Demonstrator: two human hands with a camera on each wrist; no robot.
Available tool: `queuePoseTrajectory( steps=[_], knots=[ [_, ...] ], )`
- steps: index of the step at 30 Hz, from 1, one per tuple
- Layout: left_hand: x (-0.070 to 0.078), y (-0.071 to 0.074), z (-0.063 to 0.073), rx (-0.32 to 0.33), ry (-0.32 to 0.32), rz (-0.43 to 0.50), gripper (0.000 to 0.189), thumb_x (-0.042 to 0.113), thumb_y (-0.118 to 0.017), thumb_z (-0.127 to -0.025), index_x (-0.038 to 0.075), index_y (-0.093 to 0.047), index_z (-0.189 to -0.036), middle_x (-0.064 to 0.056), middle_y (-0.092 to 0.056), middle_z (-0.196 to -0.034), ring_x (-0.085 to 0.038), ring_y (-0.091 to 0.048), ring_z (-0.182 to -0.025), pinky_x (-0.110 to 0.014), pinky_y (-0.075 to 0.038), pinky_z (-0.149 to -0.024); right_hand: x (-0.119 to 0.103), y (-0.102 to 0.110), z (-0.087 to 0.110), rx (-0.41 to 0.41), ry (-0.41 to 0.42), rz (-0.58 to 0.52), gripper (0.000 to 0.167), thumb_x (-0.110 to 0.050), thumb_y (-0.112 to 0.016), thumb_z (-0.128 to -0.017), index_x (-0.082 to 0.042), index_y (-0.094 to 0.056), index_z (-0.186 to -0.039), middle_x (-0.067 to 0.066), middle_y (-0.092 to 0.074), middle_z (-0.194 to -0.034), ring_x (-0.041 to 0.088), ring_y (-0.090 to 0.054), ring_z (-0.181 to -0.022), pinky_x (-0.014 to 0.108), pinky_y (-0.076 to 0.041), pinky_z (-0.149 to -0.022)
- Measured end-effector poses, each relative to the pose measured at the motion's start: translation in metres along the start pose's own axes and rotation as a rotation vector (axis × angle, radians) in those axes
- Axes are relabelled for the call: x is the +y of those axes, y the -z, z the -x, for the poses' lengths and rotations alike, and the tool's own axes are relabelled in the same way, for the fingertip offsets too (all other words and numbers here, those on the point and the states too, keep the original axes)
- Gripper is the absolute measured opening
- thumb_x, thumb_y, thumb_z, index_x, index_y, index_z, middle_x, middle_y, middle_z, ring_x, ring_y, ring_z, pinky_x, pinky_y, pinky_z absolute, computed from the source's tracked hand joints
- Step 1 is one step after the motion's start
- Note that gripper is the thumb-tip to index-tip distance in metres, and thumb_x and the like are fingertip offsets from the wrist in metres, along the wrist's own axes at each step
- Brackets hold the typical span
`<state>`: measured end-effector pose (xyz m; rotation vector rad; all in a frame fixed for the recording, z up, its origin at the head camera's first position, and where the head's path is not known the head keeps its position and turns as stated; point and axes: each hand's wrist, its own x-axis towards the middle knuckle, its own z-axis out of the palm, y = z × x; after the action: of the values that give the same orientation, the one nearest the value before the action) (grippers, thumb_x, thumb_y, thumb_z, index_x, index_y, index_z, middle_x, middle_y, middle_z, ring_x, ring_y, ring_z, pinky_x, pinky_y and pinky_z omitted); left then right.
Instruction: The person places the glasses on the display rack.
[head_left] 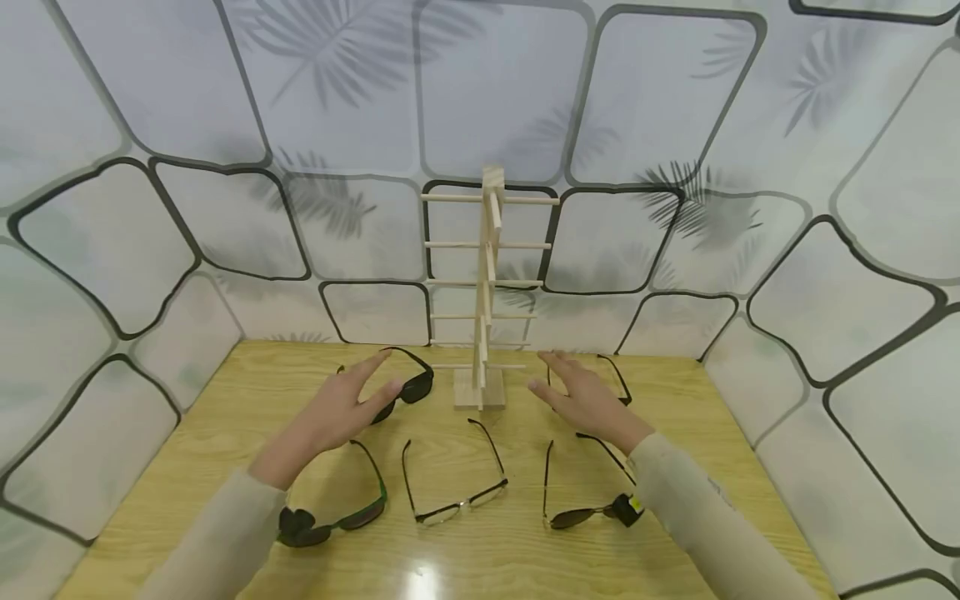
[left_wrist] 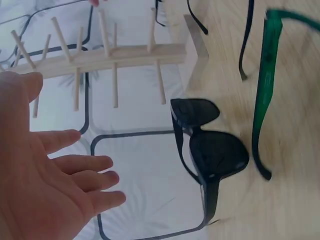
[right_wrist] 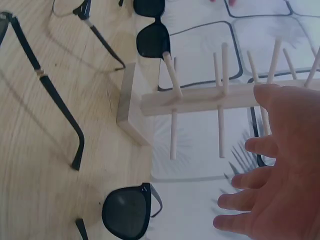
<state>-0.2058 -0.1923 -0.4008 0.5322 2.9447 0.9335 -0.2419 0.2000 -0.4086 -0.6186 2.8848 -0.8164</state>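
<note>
My left hand [head_left: 337,408], fingers stretched and thumb apart, hovers over black sunglasses [head_left: 417,387] at the back left, partly covering them. The left wrist view shows that palm [left_wrist: 45,190] with nothing in it. On the other side my right hand [head_left: 588,400] reaches forward with extended fingers, over dark-lensed sunglasses [right_wrist: 125,212] at the back right, largely hidden from the head view. Between both hands stands a wooden display rack [head_left: 486,250], upright on its block base [head_left: 465,393], with several rows of bare pegs sticking out sideways.
Nearer the front lie green-and-black sunglasses [head_left: 363,517] at left, half-rimmed eyeglasses [head_left: 438,512] in the middle, and thin-framed sunglasses [head_left: 573,518] with a yellow mark at right, all with temples unfolded. Patterned walls [head_left: 367,225] enclose the wooden table [head_left: 480,558] behind and at both sides.
</note>
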Motion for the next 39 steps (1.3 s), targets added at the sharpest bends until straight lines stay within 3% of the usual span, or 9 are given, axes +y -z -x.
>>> queuePoseTrajectory(
  steps=[3,6,12,17,23,29,34,39],
  knots=[
    [0.000,-0.004,0.008,0.003,0.024,0.112,0.068,0.054,-0.041,-0.112,0.017,-0.030,-0.168,-0.026,-0.049,-0.159,-0.050,-0.059,-0.134,-0.074,-0.038,-0.114,-0.003,-0.002,0.002,-0.023,0.001,-0.077,0.077,-0.061,-0.047,-0.108,-0.016,-0.029,-0.168,0.021,-0.027,-0.172,0.045,-0.029,-0.158,0.069,-0.032,-0.122],
    [0.001,-0.007,0.015,-0.015,0.049,0.251,0.063,0.051,-0.040,-0.113,0.018,-0.033,-0.167,-0.025,-0.050,-0.159,-0.049,-0.056,-0.138,-0.068,-0.048,-0.109,-0.006,-0.005,0.002,-0.041,0.004,-0.137,0.073,-0.059,-0.047,-0.109,-0.018,-0.031,-0.168,0.019,-0.034,-0.170,0.045,-0.041,-0.152,0.067,-0.039,-0.119],
    [0.001,-0.009,0.020,-0.089,0.056,0.533,0.060,0.043,-0.035,-0.116,0.005,-0.038,-0.163,-0.031,-0.056,-0.150,-0.047,-0.056,-0.139,-0.058,-0.050,-0.112,-0.014,-0.014,0.004,-0.058,-0.013,-0.278,0.064,-0.055,-0.047,-0.110,-0.020,-0.041,-0.163,0.014,-0.055,-0.158,0.040,-0.056,-0.141,0.063,-0.048,-0.113],
    [0.002,-0.014,0.026,-0.123,0.147,0.629,0.065,0.045,-0.038,-0.115,0.000,-0.037,-0.161,-0.031,-0.060,-0.144,-0.047,-0.060,-0.134,-0.052,-0.055,-0.109,-0.014,-0.025,0.003,-0.058,-0.043,-0.374,0.055,-0.047,-0.051,-0.111,-0.016,-0.052,-0.156,0.014,-0.063,-0.149,0.034,-0.066,-0.129,0.056,-0.054,-0.106],
    [0.010,-0.026,0.034,-0.092,0.282,0.673,0.065,0.045,-0.047,-0.113,-0.006,-0.045,-0.155,-0.029,-0.068,-0.132,-0.040,-0.071,-0.119,-0.048,-0.061,-0.099,-0.012,-0.039,0.003,-0.115,-0.066,-0.522,0.050,-0.036,-0.055,-0.111,-0.007,-0.056,-0.152,0.026,-0.063,-0.144,0.039,-0.071,-0.118,0.054,-0.059,-0.101],
    [0.015,-0.044,0.042,-0.046,0.337,0.666,0.060,0.036,-0.053,-0.112,-0.009,-0.050,-0.150,-0.030,-0.072,-0.121,-0.036,-0.075,-0.105,-0.047,-0.064,-0.091,-0.014,-0.048,0.004,-0.165,-0.042,-0.587,0.047,-0.028,-0.056,-0.111,0.001,-0.057,-0.148,0.032,-0.063,-0.138,0.045,-0.071,-0.113,0.053,-0.062,-0.095],
    [0.021,-0.060,0.046,-0.013,0.331,0.587,0.053,0.030,-0.059,-0.109,-0.008,-0.056,-0.145,-0.023,-0.077,-0.107,-0.030,-0.077,-0.092,-0.042,-0.066,-0.078,-0.013,-0.058,0.004,-0.203,-0.031,-0.594,0.047,-0.024,-0.057,-0.111,0.005,-0.056,-0.147,0.034,-0.066,-0.130,0.047,-0.071,-0.108,0.055,-0.062,-0.092],
    [0.032,-0.070,0.050,0.044,0.349,0.449,0.046,0.028,-0.062,-0.107,-0.005,-0.065,-0.138,-0.013,-0.078,-0.095,-0.023,-0.075,-0.081,-0.033,-0.059,-0.064,-0.012,-0.069,0.003,-0.227,-0.028,-0.590,0.044,-0.020,-0.057,-0.110,0.008,-0.057,-0.145,0.031,-0.070,-0.121,0.046,-0.073,-0.104,0.050,-0.064,-0.088]
  ],
)
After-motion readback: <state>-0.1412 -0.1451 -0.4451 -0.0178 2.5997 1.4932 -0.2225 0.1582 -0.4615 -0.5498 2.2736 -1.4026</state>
